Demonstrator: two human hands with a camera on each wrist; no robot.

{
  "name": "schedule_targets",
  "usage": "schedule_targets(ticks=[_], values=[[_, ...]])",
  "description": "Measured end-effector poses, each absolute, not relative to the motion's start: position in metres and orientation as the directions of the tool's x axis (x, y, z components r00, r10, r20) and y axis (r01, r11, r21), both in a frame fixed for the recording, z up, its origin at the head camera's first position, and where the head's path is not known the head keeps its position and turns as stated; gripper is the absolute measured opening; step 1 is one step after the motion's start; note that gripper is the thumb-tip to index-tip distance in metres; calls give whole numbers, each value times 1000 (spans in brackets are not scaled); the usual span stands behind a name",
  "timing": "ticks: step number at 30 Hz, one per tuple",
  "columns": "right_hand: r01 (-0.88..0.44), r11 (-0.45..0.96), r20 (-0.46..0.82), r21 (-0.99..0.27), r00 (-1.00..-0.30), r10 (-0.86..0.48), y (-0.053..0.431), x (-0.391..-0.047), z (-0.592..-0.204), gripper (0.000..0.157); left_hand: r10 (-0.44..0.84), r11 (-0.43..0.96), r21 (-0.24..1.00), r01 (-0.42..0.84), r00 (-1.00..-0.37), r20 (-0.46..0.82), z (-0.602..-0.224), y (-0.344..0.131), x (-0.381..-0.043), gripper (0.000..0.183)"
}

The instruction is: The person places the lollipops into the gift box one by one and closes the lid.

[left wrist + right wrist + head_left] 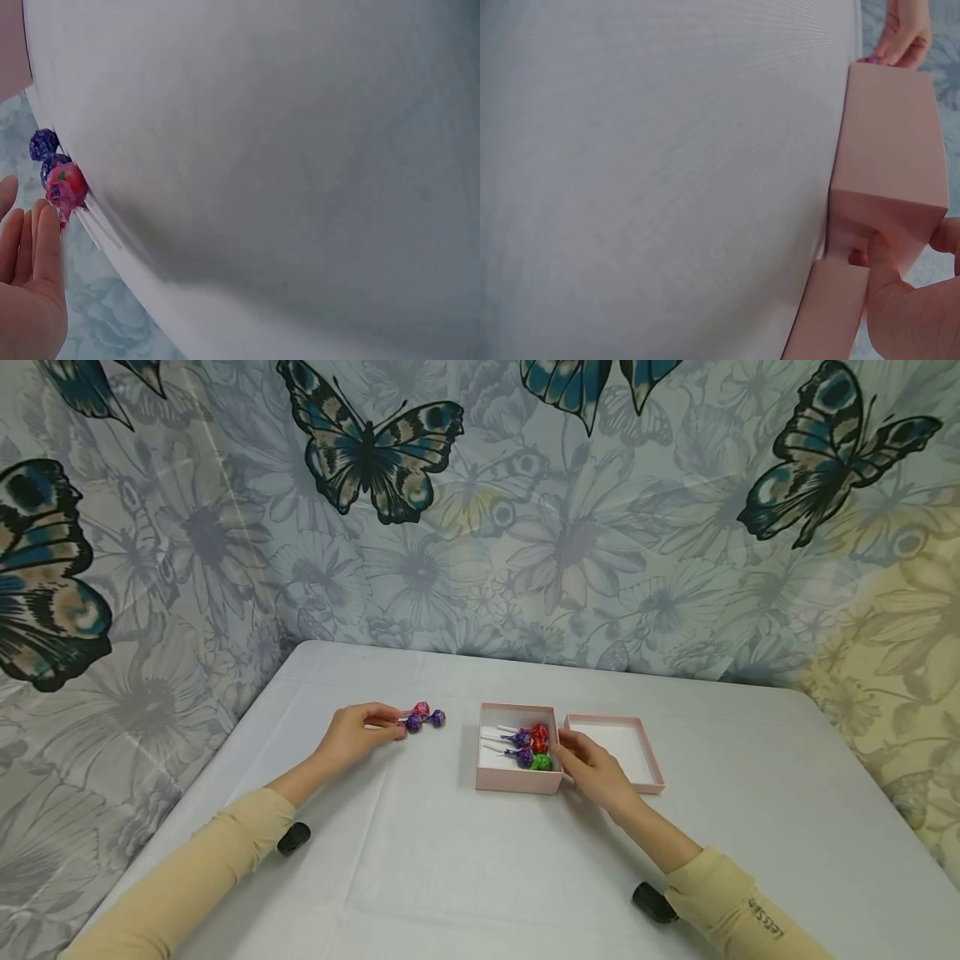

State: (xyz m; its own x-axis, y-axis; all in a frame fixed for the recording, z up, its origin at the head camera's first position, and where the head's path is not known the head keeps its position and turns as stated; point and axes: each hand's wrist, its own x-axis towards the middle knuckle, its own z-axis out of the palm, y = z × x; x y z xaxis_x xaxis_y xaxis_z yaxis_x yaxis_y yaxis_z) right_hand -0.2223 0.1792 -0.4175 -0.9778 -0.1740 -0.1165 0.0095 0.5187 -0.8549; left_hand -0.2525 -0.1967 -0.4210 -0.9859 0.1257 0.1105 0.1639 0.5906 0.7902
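Note:
Three wrapped lollipops lie on the table left of the box: one red-pink (69, 184) and two purple, one being the purple lollipop (437, 718). My left hand (358, 732) reaches them, fingertips right at the nearest purple one and the sticks; in the left wrist view its thumb and fingers stand apart. My right hand (596, 768) grips the right wall of an open pink box (517, 781), with a finger (885, 259) against the outside and another digit at the rim. Several red, purple and green lollipops (523, 757) lie in the box, sticks pointing left.
A pink box lid (651, 756) lies inside up just right of the box, partly behind the right hand. White cloth covers the table (435, 868). Butterfly-printed fabric (480, 543) hangs behind it. Black wrist devices (655, 903) show at both sleeves.

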Motion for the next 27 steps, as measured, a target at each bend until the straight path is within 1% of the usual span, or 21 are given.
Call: schedule_targets(ticks=[5, 9, 12, 18, 22, 27], values=[[17, 515, -123, -857, -977, -174, 179, -222, -417, 54, 190, 638, 728, 250, -968, 166, -424, -198, -258, 25], [21, 519, -127, -855, -977, -170, 179, -222, -417, 54, 275, 647, 671, 363, -931, 239, -426, -199, -261, 20], [24, 525, -130, -851, -977, -166, 179, -222, -416, 54, 324, 681, 602, 417, -909, 264, -426, -199, -260, 19], [23, 529, -130, -848, -978, -165, 179, -221, -416, 54, 378, 778, 448, 440, -898, 227, -425, -199, -260, 24], [19, 528, -125, -849, -978, -167, 179, -221, -416, 54, 391, 803, 395, 446, -895, 217, -424, -198, -260, 28], [16, 532, -122, -847, -979, -165, 179, -222, -417, 54, 405, 822, 336, 459, -887, 223, -423, -197, -261, 27]])
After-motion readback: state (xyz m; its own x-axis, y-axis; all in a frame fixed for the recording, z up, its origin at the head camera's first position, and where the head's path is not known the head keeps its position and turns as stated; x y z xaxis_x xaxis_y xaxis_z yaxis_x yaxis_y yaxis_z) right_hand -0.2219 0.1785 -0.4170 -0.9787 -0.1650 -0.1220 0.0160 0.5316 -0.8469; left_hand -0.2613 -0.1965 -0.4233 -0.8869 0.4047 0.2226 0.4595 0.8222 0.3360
